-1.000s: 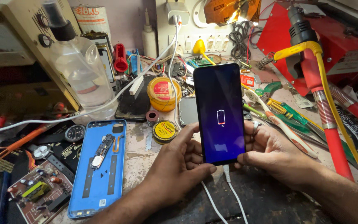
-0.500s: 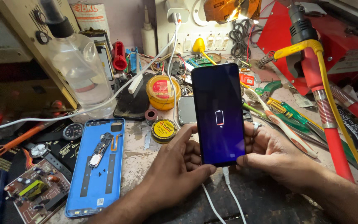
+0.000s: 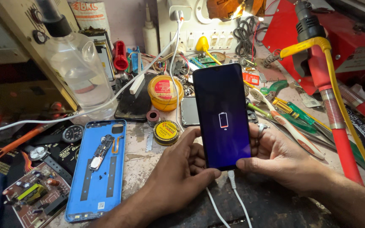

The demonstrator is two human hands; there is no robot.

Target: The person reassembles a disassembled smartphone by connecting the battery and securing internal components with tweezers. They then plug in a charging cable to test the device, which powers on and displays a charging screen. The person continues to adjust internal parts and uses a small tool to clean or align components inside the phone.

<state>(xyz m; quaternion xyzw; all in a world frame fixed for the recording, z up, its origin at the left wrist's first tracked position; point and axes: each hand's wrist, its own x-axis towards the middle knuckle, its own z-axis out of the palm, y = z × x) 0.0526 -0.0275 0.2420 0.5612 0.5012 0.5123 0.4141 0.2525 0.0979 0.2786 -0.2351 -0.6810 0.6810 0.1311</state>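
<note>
At centre frame, above the cluttered tabletop (image 3: 140,158), both hands hold 1 smartphone (image 3: 221,114) upright, screen toward the camera. The screen is dark blue-violet and shows a small battery symbol with a red bar. The left hand (image 3: 180,171) has its grip closed on the phone's lower left edge, thumb tip lying across the bottom corner of the glass. The right hand (image 3: 281,156) has its grip closed on the lower right edge, thumb pressed on the bottom right corner; a ring shows on 1 finger. A white cable (image 3: 237,198) is plugged into the phone's bottom end and runs down toward the near edge of the view.

Left of the hands, a blue phone back cover (image 3: 96,185) lies flat, inner side up, with a small board and flex strip inside. Just beside the left hand's fingers sits a round yellow tin (image 3: 166,132); behind it stands a yellow tub with a red label (image 3: 163,90). A clear plastic bottle (image 3: 79,71) stands at rear left. A circuit board (image 3: 32,198) lies at the lower left corner. Right of the phone, a toothbrush (image 3: 290,126) lies among hand tools, and a red tool with a yellow cord (image 3: 330,105) crosses the right side.
</note>
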